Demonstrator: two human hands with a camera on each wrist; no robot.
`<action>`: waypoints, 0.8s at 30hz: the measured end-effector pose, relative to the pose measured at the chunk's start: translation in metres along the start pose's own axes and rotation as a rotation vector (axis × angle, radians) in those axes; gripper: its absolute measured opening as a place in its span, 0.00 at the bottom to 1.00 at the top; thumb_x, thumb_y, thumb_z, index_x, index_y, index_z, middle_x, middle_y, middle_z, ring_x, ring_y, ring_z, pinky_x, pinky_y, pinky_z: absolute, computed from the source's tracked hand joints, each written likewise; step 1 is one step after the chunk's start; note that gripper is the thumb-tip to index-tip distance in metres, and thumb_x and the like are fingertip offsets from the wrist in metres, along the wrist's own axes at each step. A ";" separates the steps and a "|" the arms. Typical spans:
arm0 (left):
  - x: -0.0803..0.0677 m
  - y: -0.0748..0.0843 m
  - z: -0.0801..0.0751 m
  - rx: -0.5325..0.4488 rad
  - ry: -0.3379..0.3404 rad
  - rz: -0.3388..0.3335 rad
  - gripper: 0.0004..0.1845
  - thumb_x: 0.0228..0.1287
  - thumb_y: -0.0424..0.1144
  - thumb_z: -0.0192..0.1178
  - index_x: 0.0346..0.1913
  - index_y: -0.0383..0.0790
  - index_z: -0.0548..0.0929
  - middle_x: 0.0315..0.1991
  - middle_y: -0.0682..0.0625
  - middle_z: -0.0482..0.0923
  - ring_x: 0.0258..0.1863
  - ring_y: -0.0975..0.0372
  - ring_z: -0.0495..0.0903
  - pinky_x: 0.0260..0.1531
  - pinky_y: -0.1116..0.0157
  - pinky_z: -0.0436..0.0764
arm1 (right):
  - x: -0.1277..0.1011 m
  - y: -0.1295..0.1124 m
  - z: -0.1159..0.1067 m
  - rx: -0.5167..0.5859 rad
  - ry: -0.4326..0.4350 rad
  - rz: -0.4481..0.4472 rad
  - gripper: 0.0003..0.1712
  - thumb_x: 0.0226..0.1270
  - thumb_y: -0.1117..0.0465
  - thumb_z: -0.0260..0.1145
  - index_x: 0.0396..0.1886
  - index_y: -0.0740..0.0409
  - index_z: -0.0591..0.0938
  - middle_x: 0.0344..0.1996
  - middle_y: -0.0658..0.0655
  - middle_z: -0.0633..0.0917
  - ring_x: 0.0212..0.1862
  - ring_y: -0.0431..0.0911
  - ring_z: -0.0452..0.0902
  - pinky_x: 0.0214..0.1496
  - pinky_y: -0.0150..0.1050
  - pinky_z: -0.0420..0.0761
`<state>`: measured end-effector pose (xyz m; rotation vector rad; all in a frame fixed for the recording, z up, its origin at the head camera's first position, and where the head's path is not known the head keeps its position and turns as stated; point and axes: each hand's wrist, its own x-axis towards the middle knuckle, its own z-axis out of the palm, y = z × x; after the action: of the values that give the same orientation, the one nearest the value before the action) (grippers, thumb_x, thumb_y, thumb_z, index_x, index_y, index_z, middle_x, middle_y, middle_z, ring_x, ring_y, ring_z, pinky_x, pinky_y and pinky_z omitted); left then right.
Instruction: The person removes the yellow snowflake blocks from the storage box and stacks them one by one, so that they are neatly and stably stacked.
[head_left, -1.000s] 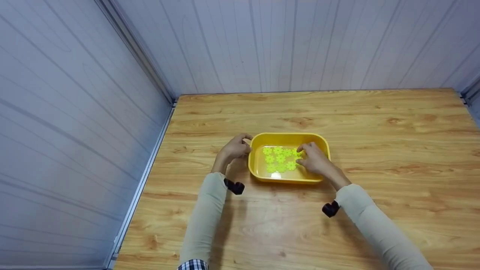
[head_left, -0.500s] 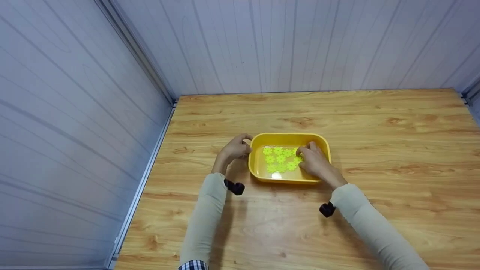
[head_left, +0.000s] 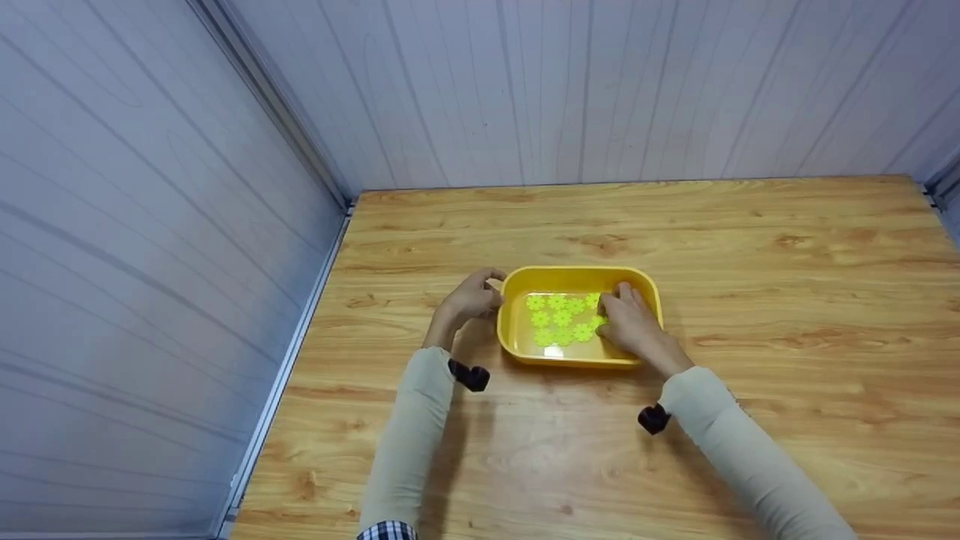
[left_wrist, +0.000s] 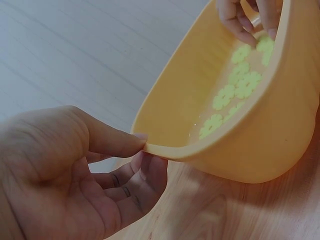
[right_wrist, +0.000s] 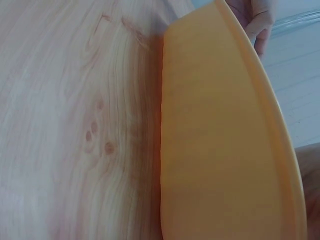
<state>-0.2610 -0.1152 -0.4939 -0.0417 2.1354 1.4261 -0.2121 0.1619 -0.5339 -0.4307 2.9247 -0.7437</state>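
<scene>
A yellow plastic tub (head_left: 577, 271) stands on the wooden table (head_left: 675, 225), holding shallow water and several green flower-shaped pieces (head_left: 559, 319). My left hand (head_left: 469, 300) pinches the tub's left rim, thumb on top and fingers underneath, as the left wrist view shows (left_wrist: 142, 155). My right hand (head_left: 630, 319) reaches into the right side of the tub, its fingers lying on the flower pieces there. In the left wrist view its fingertips (left_wrist: 242, 35) hang down onto the pieces (left_wrist: 245, 82). The right wrist view shows mainly the tub's outer wall (right_wrist: 215, 140).
Pale panelled walls close the table at the back (head_left: 600, 90) and left (head_left: 150, 262). A metal strip (head_left: 292, 352) runs along the table's left edge. Bare wood lies all round the tub. Black wrist cameras (head_left: 469, 375) sit on both sleeves.
My right hand has slid a little further over the tub's right side and its fingers have flattened over the pieces. The left hand and the tub have not moved.
</scene>
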 end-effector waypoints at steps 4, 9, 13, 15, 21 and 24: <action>0.000 -0.001 0.000 -0.012 0.000 0.006 0.22 0.59 0.26 0.50 0.58 0.41 0.69 0.37 0.44 0.70 0.29 0.57 0.71 0.46 0.49 0.75 | -0.001 -0.002 0.001 -0.019 0.025 0.009 0.17 0.48 0.64 0.73 0.32 0.63 0.73 0.36 0.61 0.66 0.41 0.56 0.62 0.42 0.47 0.65; -0.001 -0.001 0.001 -0.028 0.004 -0.007 0.21 0.60 0.27 0.51 0.57 0.41 0.69 0.40 0.42 0.70 0.29 0.57 0.72 0.47 0.49 0.75 | -0.002 -0.003 0.000 -0.043 0.049 0.002 0.17 0.47 0.63 0.73 0.29 0.61 0.73 0.33 0.60 0.68 0.37 0.56 0.64 0.40 0.46 0.66; -0.002 -0.001 0.001 -0.010 0.007 -0.010 0.20 0.60 0.28 0.51 0.57 0.42 0.70 0.40 0.42 0.71 0.31 0.57 0.72 0.46 0.50 0.75 | -0.002 -0.004 -0.004 -0.023 0.039 -0.006 0.13 0.50 0.61 0.72 0.26 0.60 0.74 0.32 0.59 0.69 0.37 0.55 0.65 0.40 0.46 0.66; -0.002 -0.001 0.000 -0.005 0.006 -0.009 0.20 0.60 0.28 0.51 0.56 0.42 0.70 0.40 0.42 0.71 0.31 0.57 0.72 0.46 0.50 0.75 | -0.002 -0.005 -0.006 0.014 0.021 0.002 0.12 0.52 0.60 0.71 0.26 0.59 0.75 0.32 0.58 0.69 0.37 0.54 0.64 0.39 0.45 0.66; -0.003 0.000 0.000 -0.003 0.004 -0.003 0.21 0.59 0.28 0.51 0.57 0.41 0.70 0.39 0.43 0.70 0.33 0.57 0.71 0.47 0.49 0.74 | -0.001 -0.006 -0.015 0.197 -0.003 0.062 0.10 0.57 0.57 0.68 0.27 0.58 0.77 0.32 0.57 0.68 0.34 0.49 0.63 0.35 0.40 0.64; -0.003 0.000 -0.001 0.003 0.003 -0.003 0.22 0.59 0.28 0.51 0.58 0.41 0.70 0.38 0.44 0.69 0.33 0.57 0.71 0.48 0.49 0.74 | -0.001 -0.004 -0.021 0.302 0.007 0.063 0.10 0.60 0.56 0.66 0.29 0.58 0.77 0.34 0.57 0.69 0.34 0.49 0.63 0.36 0.39 0.65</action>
<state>-0.2586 -0.1168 -0.4923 -0.0466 2.1386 1.4222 -0.2129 0.1681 -0.5133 -0.3044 2.7506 -1.1543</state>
